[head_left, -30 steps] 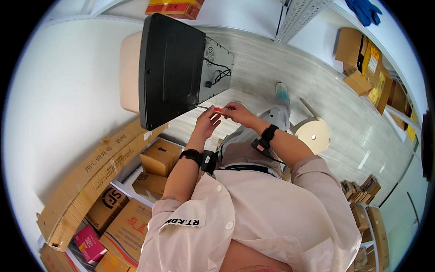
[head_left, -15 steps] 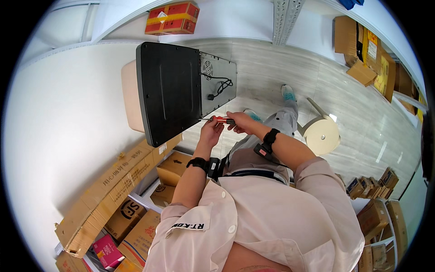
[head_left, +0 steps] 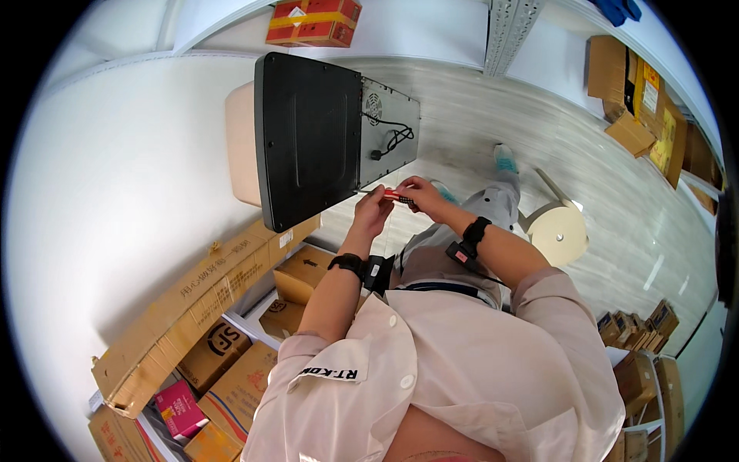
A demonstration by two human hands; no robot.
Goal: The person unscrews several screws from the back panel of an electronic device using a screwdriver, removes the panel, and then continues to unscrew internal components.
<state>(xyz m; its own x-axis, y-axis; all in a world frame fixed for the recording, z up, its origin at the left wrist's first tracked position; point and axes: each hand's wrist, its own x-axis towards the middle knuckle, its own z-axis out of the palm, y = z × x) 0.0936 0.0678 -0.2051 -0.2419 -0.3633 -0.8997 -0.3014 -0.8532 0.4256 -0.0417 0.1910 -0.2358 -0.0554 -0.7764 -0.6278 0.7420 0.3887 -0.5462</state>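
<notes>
Screwdriver [head_left: 391, 194] now more aslant, tip indistinct

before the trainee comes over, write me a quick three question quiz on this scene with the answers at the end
1. Multiple choice: what is being held?
A) a black cord
B) a red-and-black screwdriver
C) a blue glove

2. True or false: the large panel by the screwdriver's tip is white.

3. Fill in the blank: the hand nearer the screwdriver's tip is the ____.

Key:
1. B
2. False, it is black
3. left hand
</notes>
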